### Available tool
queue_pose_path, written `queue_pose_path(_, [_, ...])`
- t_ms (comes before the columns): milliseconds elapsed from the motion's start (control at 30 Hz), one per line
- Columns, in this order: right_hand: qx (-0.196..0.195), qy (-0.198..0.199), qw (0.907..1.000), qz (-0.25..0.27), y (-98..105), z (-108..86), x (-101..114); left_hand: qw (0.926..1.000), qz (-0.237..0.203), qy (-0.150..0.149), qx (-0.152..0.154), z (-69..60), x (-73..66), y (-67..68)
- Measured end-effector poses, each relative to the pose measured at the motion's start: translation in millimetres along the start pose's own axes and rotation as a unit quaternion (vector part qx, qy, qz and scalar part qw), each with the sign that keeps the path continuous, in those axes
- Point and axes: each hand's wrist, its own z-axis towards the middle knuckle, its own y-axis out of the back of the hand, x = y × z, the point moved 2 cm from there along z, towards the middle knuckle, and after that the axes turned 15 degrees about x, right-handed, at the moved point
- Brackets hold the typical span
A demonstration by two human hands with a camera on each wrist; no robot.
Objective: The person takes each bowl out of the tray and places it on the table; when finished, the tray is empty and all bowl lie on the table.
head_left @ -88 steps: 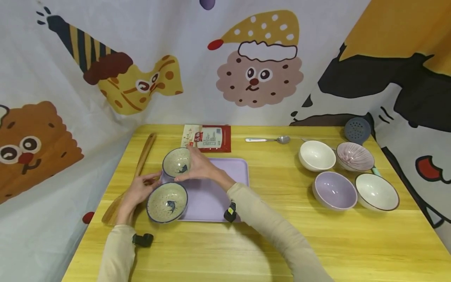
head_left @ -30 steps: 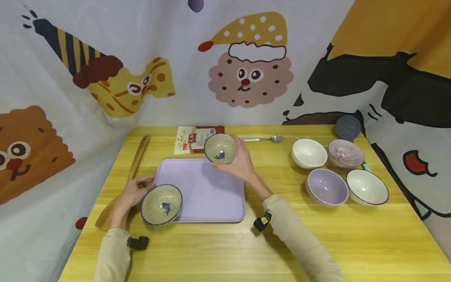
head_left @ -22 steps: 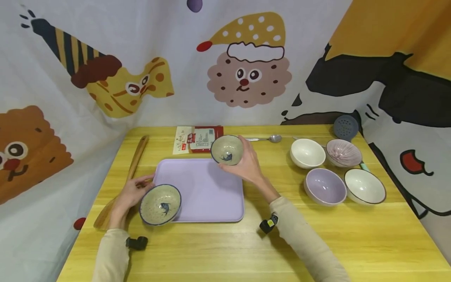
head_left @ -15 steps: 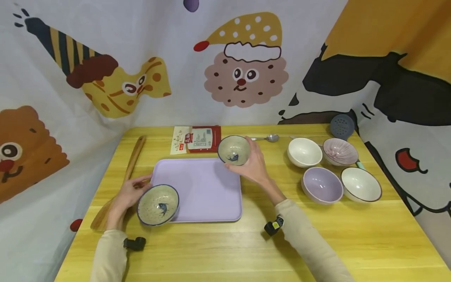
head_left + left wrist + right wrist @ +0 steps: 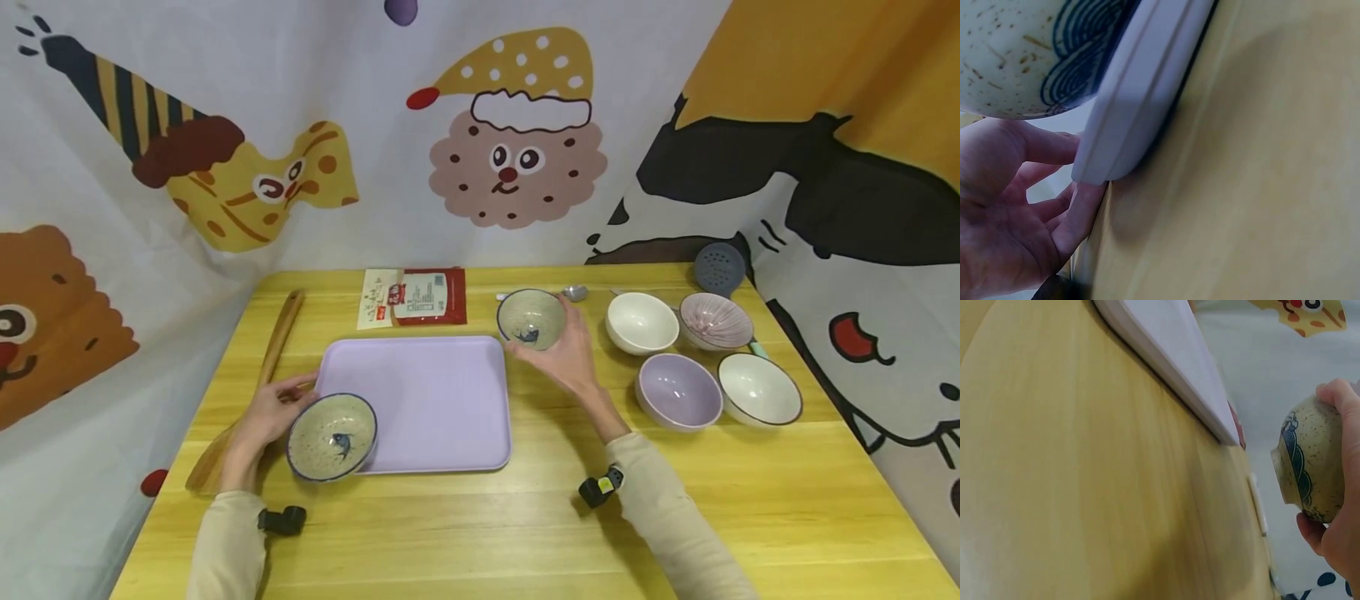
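My right hand (image 5: 566, 354) grips a small speckled bowl (image 5: 531, 319) with a blue rim and a blue fish inside, thumb and fingers around its side. In the right wrist view the bowl (image 5: 1313, 462) is held off the table, past the tray's right edge. At the left edge of the lilac tray (image 5: 438, 404) is my left hand (image 5: 266, 417); in the left wrist view its thumb and a finger pinch the tray's edge (image 5: 1129, 100). A larger matching bowl (image 5: 332, 437) sits on the tray's near left corner, overhanging it, close beside that hand.
Right of the tray stand a white bowl (image 5: 641, 323), a pink striped bowl (image 5: 716, 322), a lilac bowl (image 5: 678, 392) and a dark-rimmed white bowl (image 5: 759, 389). A grey skimmer (image 5: 719, 268), spoon (image 5: 575, 292) and food packet (image 5: 412, 297) lie behind. A wooden spatula (image 5: 273, 342) lies left.
My right hand has lifted the small bowl from the tray's far left corner and carried it right, past the tray. My left hand stays at the tray's left edge. The head view has shifted slightly.
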Motion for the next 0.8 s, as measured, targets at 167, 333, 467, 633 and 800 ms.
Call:
queue_pose_path(167, [-0.017,-0.038,0.9991,0.01,1.1,-0.2,-12.2,1.0,-0.001,0.008,0.005,-1.2,-0.5,0.9])
queue_pose_path(333, [-0.039,-0.062,0.9972,0.018,1.2,0.1,-26.4,0.9999,0.0,0.015,0.007,-1.7,-1.2,0.4])
queue_pose_path(467, [-0.061,-0.07,0.9954,0.023,1.0,0.2,-36.9,0.9999,0.001,0.012,0.004,-1.1,-1.2,-0.1])
queue_pose_path(633, [-0.08,-0.084,0.9928,0.031,1.5,0.0,-43.6,1.0,-0.001,0.008,0.002,-0.5,-1.4,0.0])
queue_pose_path(800, [-0.084,-0.097,0.9912,0.029,1.6,0.3,-45.5,1.0,0.0,0.003,-0.004,0.6,-1.8,-0.1])
